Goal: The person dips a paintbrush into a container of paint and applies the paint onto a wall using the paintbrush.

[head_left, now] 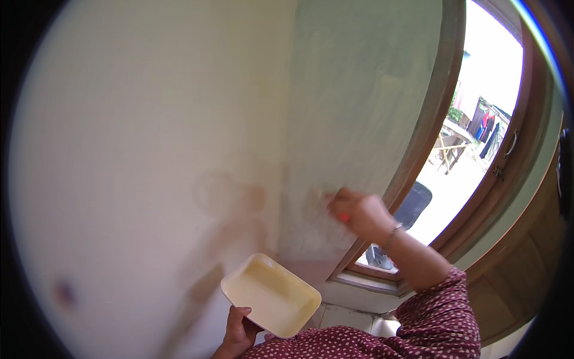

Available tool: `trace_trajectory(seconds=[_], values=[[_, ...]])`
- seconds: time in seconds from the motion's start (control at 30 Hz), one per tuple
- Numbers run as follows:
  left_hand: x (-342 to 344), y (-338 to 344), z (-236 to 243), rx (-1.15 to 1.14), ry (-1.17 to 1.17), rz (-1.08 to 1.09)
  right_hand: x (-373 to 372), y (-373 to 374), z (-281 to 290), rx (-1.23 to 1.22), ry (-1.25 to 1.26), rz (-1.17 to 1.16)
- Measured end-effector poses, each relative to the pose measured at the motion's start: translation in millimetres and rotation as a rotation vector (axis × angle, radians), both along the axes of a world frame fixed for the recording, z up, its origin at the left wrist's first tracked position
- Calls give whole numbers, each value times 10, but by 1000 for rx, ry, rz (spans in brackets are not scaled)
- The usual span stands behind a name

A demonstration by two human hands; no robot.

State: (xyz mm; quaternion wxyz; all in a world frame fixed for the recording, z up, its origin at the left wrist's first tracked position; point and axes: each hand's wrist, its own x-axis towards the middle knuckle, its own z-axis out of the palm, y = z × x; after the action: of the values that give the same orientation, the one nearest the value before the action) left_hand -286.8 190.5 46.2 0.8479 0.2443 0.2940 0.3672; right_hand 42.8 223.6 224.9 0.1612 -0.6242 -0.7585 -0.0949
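My left hand [238,334] grips the near left side of a pale yellow rectangular tub [296,286], thumb over its rim. The tub tilts, its inside facing me, with a smooth pale layer at the bottom. Higher up and to the right, my right hand [366,216] is at a grey-green wall panel [359,90], fingers curled together and smeared by motion. A small orange-red patch [344,218] shows by its fingers. What they hold is too blurred to name. The panel has streaky, uneven colour, patchier low down near my right hand.
A cream wall [149,119] meets the panel at a corner on the left. Close by my right forearm stands a brown wooden frame [412,158] around a bright opening, with a dark chair back [414,203] and hanging clothes [487,125] outside. Pale tiles [344,317] lie below.
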Motion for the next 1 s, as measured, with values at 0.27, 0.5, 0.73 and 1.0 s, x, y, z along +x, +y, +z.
trace_trajectory(seconds=[0.27,0.5,0.73,1.0], values=[[109,-60,159,88,-51,63,-23,-419,1470,861,-377,-84],[124,-137,370,86,37,60,-92,-392,-192,403,-889,97],[167,-119,194,78,6,145,168,-483,-1535,-112,24,136],[198,-92,157,120,7,142,171,-661,452,337,-98,101]])
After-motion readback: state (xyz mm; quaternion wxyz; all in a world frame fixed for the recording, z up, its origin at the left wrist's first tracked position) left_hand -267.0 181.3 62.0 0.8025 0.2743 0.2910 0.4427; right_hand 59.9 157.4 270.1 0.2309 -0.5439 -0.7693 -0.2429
